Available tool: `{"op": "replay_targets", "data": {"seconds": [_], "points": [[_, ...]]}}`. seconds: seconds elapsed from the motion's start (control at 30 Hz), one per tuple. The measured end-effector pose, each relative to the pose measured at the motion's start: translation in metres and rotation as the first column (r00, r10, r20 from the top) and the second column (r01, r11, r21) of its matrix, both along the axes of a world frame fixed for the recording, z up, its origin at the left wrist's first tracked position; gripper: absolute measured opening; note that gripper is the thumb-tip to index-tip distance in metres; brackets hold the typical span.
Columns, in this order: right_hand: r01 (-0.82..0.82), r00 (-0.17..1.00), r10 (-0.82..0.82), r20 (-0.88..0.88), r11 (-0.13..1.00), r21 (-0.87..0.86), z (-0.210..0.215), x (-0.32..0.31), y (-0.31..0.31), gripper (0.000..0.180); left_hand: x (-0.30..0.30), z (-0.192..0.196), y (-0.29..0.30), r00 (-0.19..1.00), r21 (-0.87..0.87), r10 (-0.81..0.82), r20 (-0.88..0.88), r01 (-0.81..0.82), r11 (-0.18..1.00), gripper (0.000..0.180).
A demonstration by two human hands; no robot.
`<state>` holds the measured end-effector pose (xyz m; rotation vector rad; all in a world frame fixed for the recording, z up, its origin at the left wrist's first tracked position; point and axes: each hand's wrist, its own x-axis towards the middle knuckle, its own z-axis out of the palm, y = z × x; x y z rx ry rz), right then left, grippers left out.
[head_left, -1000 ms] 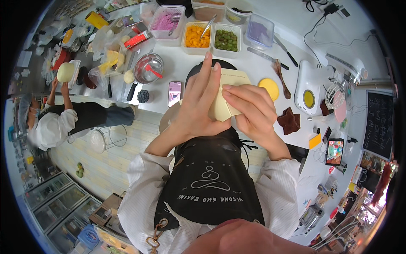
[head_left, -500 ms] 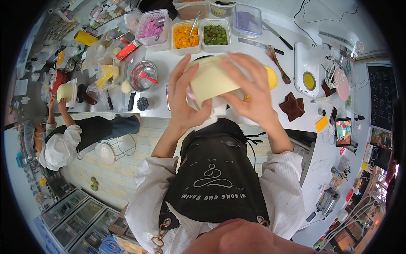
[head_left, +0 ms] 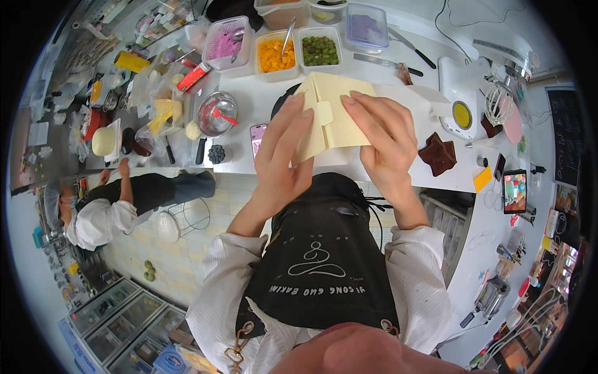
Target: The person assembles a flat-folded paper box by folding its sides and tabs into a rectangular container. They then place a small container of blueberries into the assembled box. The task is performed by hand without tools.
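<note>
Both hands fold a pale yellow flat cardboard box blank above the white counter

Left hand (head_left: pixel 283 159) pinches the pale yellow flat cardboard box blank (head_left: pixel 329 115) at its 8 o'clock edge; right hand (head_left: pixel 383 134) presses its 4 o'clock side; uneven pressure could crease it, or knock the dark chocolate pieces (head_left: pixel 439 154) at 3 o'clock

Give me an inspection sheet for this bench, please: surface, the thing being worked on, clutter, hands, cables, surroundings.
Surface: white worktop, crowded along its far edge.
Job's things: pale yellow folded card box, flat, held above the worktop.
Clutter: tubs of orange pieces, green pieces and purple filling; brown pieces; phone; steel bowl.
Grippers: left hand and right hand both grip the box, fingers spread over it.
Cables: dark lead runs by the white stand mixer.
Surroundings: another person stands at the left counter; tiled floor.
</note>
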<state>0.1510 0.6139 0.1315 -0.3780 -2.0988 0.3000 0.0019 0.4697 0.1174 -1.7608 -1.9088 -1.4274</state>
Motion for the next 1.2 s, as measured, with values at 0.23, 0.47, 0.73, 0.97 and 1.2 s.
{"op": "replay_targets", "data": {"seconds": [0.23, 0.47, 0.73, 0.97, 1.2], "points": [[-0.125, 0.992, 0.125, -0.001, 0.989, 0.082, -0.001, 0.003, -0.005, 0.059, -0.004, 0.012, -0.002, 0.998, 0.045, -0.052, -0.036, 0.054, 0.998, 0.05], [-0.149, 0.989, 0.149, 0.013, 0.985, 0.086, 0.004, 0.006, -0.014, 0.056, 0.0, 0.004, -0.003, 0.999, 0.159, -0.007, -0.034, 0.013, 0.987, 0.049], [-0.18, 0.982, 0.186, -0.044, 0.978, 0.106, -0.006, -0.001, -0.022, 0.056, 0.008, 0.006, -0.006, 0.997, 0.12, 0.017, -0.076, -0.008, 0.993, 0.052], [-0.148, 0.984, 0.153, -0.09, 0.987, 0.06, -0.012, 0.0, -0.027, 0.054, 0.01, -0.005, -0.012, 0.997, 0.098, 0.072, -0.024, -0.069, 0.993, 0.039], [-0.177, 0.981, 0.18, -0.071, 0.983, 0.05, -0.013, 0.002, -0.029, 0.054, 0.007, 0.004, -0.016, 0.997, 0.128, 0.077, 0.026, -0.079, 0.989, 0.043]]}}
